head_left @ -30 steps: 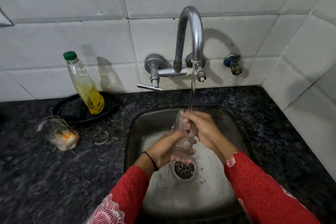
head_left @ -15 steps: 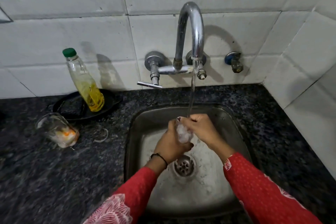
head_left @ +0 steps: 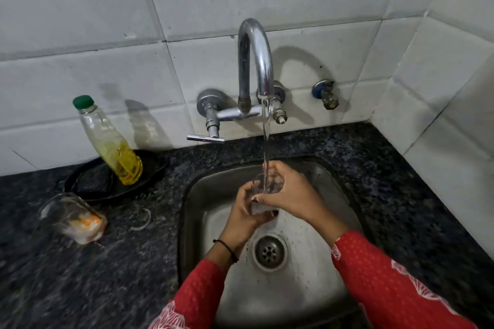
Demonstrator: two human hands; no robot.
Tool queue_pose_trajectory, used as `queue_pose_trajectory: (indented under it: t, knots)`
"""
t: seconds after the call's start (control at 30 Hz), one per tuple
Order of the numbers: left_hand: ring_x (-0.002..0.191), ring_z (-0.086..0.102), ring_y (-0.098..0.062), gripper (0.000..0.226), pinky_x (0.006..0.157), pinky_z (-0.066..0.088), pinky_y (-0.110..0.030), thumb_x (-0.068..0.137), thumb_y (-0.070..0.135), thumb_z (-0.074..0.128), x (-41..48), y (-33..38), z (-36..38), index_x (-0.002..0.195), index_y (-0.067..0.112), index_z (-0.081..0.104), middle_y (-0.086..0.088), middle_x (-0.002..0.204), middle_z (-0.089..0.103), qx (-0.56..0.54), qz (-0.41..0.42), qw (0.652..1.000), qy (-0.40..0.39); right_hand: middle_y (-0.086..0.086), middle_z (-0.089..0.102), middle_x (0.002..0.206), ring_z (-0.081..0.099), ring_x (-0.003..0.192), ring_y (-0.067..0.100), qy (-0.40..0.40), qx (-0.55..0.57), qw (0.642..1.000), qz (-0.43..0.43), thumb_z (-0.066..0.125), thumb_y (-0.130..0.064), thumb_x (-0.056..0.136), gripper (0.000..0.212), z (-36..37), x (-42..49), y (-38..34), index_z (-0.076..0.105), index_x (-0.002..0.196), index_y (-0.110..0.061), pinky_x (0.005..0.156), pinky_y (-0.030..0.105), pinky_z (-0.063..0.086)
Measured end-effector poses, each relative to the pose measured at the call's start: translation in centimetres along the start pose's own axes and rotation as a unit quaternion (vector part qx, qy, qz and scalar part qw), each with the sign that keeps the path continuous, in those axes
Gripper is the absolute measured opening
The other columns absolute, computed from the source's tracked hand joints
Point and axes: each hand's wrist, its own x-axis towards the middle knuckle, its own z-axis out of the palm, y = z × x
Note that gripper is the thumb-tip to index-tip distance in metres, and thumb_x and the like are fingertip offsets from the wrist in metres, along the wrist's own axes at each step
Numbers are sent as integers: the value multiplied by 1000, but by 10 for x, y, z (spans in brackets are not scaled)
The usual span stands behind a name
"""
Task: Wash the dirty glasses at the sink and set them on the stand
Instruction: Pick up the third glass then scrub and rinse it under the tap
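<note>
A clear glass (head_left: 264, 189) stands upright over the steel sink (head_left: 213, 189), its mouth under the running stream from the curved tap (head_left: 255, 61). My left hand (head_left: 244, 219) grips its lower part from the left. My right hand (head_left: 292, 195) wraps around it from the right, fingers curled over the rim. Much of the glass is hidden by both hands. A second glass (head_left: 72, 218), dirty with orange and white residue, lies on its side on the dark counter at the left. No stand is in view.
A soap bottle (head_left: 111, 141) with a green cap and yellow liquid leans in a black dish (head_left: 149, 171) left of the sink. The drain (head_left: 270, 250) lies below my hands. Tiled walls close the back and right. A small valve (head_left: 327, 95) sticks out right of the tap.
The glass has turned from tilted in my hands to upright under the stream, and both hands have shifted slightly right. The dirty glass on the counter has not moved.
</note>
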Motion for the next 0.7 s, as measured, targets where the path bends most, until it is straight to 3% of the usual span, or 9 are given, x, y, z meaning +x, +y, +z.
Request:
queue_pose_trajectory:
  t: [0.13, 0.23, 0.37, 0.43, 0.5, 0.57, 0.63, 0.7]
  knots:
    - [111, 60, -6, 68, 89, 53, -27, 73, -11, 71, 5, 9, 2, 129, 18, 45, 0, 125, 60, 6, 13, 1000, -15, -10, 67, 110, 62, 106, 4, 67, 4, 998, -10, 86, -38, 56, 76, 4, -5, 3, 50, 123, -37, 93, 28, 53]
    - [118, 57, -17, 62, 90, 53, -32, 79, -8, 64, 9, 10, 0, 130, 22, 49, -3, 129, 60, 11, 10, 1000, -4, -7, 65, 116, 60, 110, 3, 114, 40, 992, -24, 88, -32, 58, 80, 10, -7, 2, 50, 129, -29, 96, 27, 51]
    - [116, 59, -24, 38, 100, 46, -40, 91, 1, 48, 7, 7, -3, 121, 20, 61, -6, 123, 65, -69, -33, 995, 64, -2, 66, 113, 63, 104, 7, 205, 154, 967, 2, 85, -19, 66, 60, 14, -7, 1, 59, 120, -21, 88, 20, 52]
    - [111, 61, -23, 31, 98, 48, -38, 94, 6, 48, 5, 11, 0, 118, 20, 61, -7, 120, 66, -117, -37, 988, 90, 4, 70, 108, 67, 96, 11, 252, 293, 918, 84, 82, -20, 72, 44, 18, -8, 4, 65, 113, -21, 82, 24, 54]
    - [106, 62, -18, 25, 94, 49, -33, 95, 8, 50, 7, 19, 4, 114, 19, 63, -2, 114, 67, -65, 14, 991, 117, 11, 73, 105, 69, 87, 14, 266, 433, 841, 187, 78, -24, 76, 32, 23, -13, 8, 69, 106, -17, 77, 28, 55]
    - [100, 62, -12, 22, 92, 50, -32, 93, 5, 53, 12, 26, 8, 104, 20, 65, 3, 106, 68, 14, 65, 990, 128, 13, 73, 102, 70, 91, 21, 239, 529, 769, 268, 73, -30, 81, 31, 32, -16, 16, 69, 104, -10, 74, 32, 55]
    - [96, 63, -12, 22, 93, 51, -38, 88, 3, 59, 14, 31, 13, 94, 23, 67, 0, 103, 68, 76, 90, 987, 112, 14, 73, 98, 70, 89, 25, 210, 560, 737, 314, 67, -40, 84, 40, 40, -19, 23, 67, 105, -6, 70, 34, 55]
    - [99, 63, -13, 26, 95, 51, -40, 84, 3, 64, 12, 31, 17, 91, 27, 67, -2, 106, 68, 119, 101, 984, 91, 12, 73, 84, 70, 71, 22, 190, 561, 734, 334, 60, -48, 86, 44, 44, -18, 25, 67, 97, -6, 62, 32, 54]
